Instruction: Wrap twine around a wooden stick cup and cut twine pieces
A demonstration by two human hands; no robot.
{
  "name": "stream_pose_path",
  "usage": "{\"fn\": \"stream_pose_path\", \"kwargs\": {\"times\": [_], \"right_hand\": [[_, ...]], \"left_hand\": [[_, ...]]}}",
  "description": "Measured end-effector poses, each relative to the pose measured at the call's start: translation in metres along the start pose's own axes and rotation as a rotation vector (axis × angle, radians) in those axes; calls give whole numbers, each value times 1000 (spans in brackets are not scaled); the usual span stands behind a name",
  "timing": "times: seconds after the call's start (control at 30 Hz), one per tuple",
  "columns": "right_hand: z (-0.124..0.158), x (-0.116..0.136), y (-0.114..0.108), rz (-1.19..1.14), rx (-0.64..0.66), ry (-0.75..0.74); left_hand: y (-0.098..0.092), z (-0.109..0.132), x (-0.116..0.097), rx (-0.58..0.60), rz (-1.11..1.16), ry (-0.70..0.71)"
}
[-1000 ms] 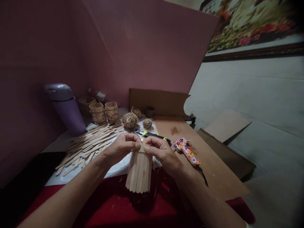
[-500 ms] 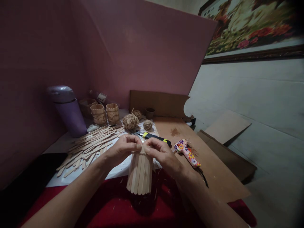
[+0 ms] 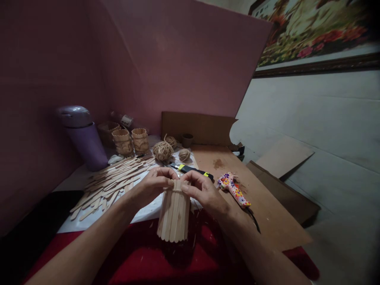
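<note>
A cup made of wooden craft sticks (image 3: 174, 215) is held between my hands in the middle of the head view, its scalloped edge toward me. A thin band of twine (image 3: 175, 190) runs round its far end. My left hand (image 3: 157, 183) pinches the far rim at its left side, thumb in front and fingers behind. At the right side of the same rim my right hand (image 3: 202, 190) grips with thumb and bent fingers. The inside of the cup is hidden.
Loose craft sticks (image 3: 113, 184) lie spread on white paper at left, near a purple bottle (image 3: 86, 142) and two decorated cups (image 3: 140, 141). Twine balls (image 3: 162, 151), a utility knife (image 3: 194, 171) and a flowered glue gun (image 3: 234, 190) lie beyond and right, beside brown board (image 3: 273, 219).
The stick cup has shifted very slightly left in view. Both hands keep their hold on its far rim, with the right fingers moved a little.
</note>
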State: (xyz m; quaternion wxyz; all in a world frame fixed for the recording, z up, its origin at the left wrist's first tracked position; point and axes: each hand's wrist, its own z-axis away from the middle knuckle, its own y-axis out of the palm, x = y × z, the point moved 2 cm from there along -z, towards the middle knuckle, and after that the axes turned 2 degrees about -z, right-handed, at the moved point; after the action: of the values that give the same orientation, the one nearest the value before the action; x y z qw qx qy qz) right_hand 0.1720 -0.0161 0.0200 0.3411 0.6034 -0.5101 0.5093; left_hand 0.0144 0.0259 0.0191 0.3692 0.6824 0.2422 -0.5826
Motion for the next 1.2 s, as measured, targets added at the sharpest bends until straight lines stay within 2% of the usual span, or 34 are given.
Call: {"fn": "stream_pose_path", "kwargs": {"times": [0.43, 0.73, 1.03, 1.2], "right_hand": [[2, 3, 1, -60, -5, 16], [2, -4, 0, -116, 2, -6], [-4, 1, -2, 164, -72, -176], [-6, 8, 0, 236, -60, -175]], "left_hand": [[-1, 1, 2, 14, -12, 16], [0, 0, 1, -8, -25, 15], [3, 1, 0, 6, -14, 10], [2, 0, 3, -6, -14, 6]]}}
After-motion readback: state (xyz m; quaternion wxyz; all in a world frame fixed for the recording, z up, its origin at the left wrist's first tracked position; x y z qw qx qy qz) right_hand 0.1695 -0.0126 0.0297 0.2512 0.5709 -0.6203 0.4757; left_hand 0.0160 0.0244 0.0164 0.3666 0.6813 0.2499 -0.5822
